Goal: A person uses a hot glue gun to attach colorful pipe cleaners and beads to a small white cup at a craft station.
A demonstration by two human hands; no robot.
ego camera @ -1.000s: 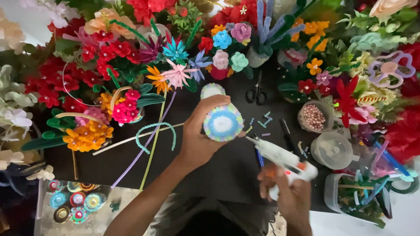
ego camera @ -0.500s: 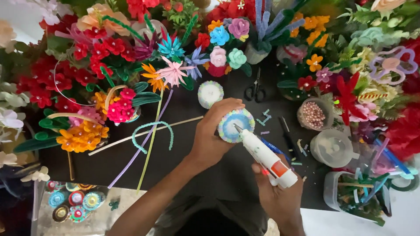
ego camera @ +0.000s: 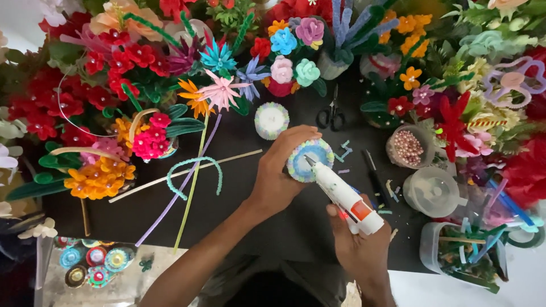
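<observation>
My left hand [ego camera: 281,170] grips a small round cup [ego camera: 310,161] wrapped in pastel blue and green fuzzy wire, holding it over the black table. My right hand [ego camera: 358,244] holds a white glue gun [ego camera: 344,196] with an orange patch near its grip. The gun's nozzle touches the top face of the cup. A second similar wrapped cup [ego camera: 271,120] stands on the table just beyond my left hand.
Fuzzy-wire flowers in many colours ring the black table [ego camera: 239,222]. Black scissors [ego camera: 331,115] lie behind the cup. A cup of pink beads [ego camera: 408,146] and clear lidded tubs [ego camera: 433,191] stand at the right. Loose wire stems [ego camera: 190,176] lie at the left.
My right hand has brought the glue gun up and to the left until its nozzle reached the cup. My left hand has lowered the cup slightly.
</observation>
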